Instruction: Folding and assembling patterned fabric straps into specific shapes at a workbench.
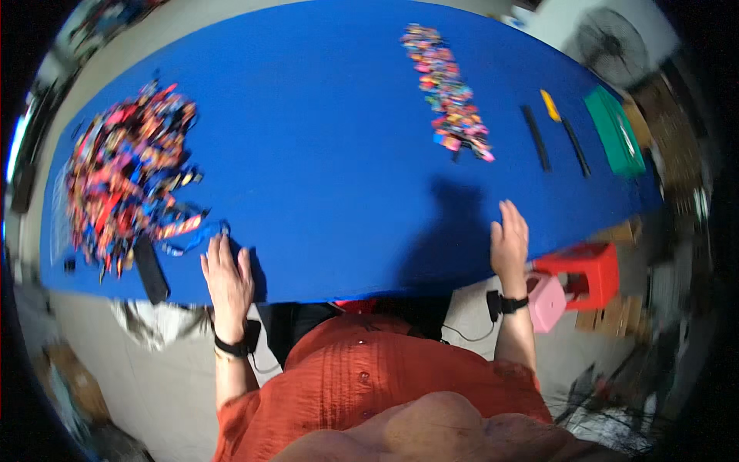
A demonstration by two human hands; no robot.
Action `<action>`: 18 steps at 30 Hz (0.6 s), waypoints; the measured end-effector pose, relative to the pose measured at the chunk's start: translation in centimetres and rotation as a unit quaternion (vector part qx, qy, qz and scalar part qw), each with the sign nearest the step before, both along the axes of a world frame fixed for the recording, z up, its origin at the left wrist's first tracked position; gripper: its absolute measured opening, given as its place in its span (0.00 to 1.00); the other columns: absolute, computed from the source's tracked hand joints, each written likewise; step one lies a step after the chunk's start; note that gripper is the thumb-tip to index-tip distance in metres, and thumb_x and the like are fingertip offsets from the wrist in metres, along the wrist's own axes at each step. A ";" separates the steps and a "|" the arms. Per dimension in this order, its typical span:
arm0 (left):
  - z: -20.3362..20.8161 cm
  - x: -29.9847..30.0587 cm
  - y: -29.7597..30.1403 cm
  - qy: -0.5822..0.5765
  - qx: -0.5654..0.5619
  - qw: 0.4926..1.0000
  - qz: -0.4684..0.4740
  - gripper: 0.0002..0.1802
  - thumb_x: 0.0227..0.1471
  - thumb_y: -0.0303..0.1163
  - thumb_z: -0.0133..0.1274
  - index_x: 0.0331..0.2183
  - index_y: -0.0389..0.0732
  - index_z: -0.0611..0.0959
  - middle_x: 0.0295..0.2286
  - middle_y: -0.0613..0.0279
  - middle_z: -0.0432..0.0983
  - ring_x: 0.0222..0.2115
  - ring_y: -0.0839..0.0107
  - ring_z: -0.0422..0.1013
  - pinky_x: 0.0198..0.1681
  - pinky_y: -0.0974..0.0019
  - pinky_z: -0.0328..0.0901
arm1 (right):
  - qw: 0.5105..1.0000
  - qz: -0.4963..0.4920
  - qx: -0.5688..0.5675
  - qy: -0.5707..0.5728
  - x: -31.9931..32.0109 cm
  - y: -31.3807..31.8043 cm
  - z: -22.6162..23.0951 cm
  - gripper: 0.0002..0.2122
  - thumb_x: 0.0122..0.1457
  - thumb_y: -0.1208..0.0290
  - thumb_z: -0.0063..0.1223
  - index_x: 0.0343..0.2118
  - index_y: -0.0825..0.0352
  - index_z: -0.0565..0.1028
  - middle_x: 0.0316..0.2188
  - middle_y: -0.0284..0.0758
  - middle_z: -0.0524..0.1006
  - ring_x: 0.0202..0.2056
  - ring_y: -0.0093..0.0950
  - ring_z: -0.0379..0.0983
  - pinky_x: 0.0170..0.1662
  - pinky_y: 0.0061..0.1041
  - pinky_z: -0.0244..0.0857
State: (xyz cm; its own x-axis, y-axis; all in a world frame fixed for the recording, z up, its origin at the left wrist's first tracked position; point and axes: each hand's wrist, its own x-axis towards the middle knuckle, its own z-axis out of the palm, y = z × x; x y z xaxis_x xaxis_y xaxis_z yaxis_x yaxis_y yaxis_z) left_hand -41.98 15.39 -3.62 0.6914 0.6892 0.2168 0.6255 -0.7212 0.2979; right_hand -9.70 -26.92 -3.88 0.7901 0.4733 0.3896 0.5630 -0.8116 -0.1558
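My left hand (229, 277) lies near the front edge of the blue table (308, 154), fingers stretched and holding nothing. Just beyond its fingertips is a blue patterned strap (202, 237), trailing from a large tangled heap of multicoloured strap-like pieces (127, 177). A long black object (151, 269) sticks out at the heap's front. To the right, my right hand (510, 240) hovers over or rests on the table edge, cannot tell which; its fingers are extended with nothing in them. Farther off, a long row of small colourful pieces (446, 88) runs away from me. Blur hides their exact kind.
Right of the row lie a black bar (536, 138) and a black tool with a yellow end (571, 138). A green box (614, 131) stands at the right edge. Red (593, 277) and pink (545, 302) stools are beside the table. A fan (613, 46) is behind.
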 end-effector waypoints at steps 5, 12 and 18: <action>0.4 3.0 -4.4 0.004 -0.038 0.992 -0.122 0.34 0.63 0.39 0.53 0.61 0.26 0.66 0.61 0.33 0.61 0.64 0.42 0.57 0.69 0.44 0.50 | 0.999 -0.018 0.039 -0.033 -0.7 -0.9 0.3 0.20 0.63 0.71 0.53 0.58 0.67 0.72 0.59 0.45 0.73 0.60 0.42 0.68 0.66 0.44 0.56; 1.3 5.3 -9.7 0.019 -0.056 0.955 -0.291 0.37 0.59 0.37 0.55 0.63 0.27 0.64 0.63 0.37 0.58 0.66 0.43 0.54 0.70 0.43 0.46 | 0.997 -0.022 0.069 -0.013 -0.7 -1.0 0.4 0.19 0.62 0.69 0.53 0.57 0.67 0.73 0.58 0.44 0.73 0.60 0.42 0.68 0.66 0.46 0.56; 1.5 6.6 -12.6 0.030 -0.077 0.904 -0.419 0.42 0.55 0.38 0.60 0.63 0.28 0.64 0.63 0.38 0.59 0.66 0.44 0.54 0.70 0.44 0.47 | 0.997 -0.020 0.077 -0.017 -1.0 -0.9 0.0 0.19 0.63 0.69 0.53 0.56 0.67 0.73 0.58 0.43 0.73 0.60 0.41 0.69 0.66 0.46 0.56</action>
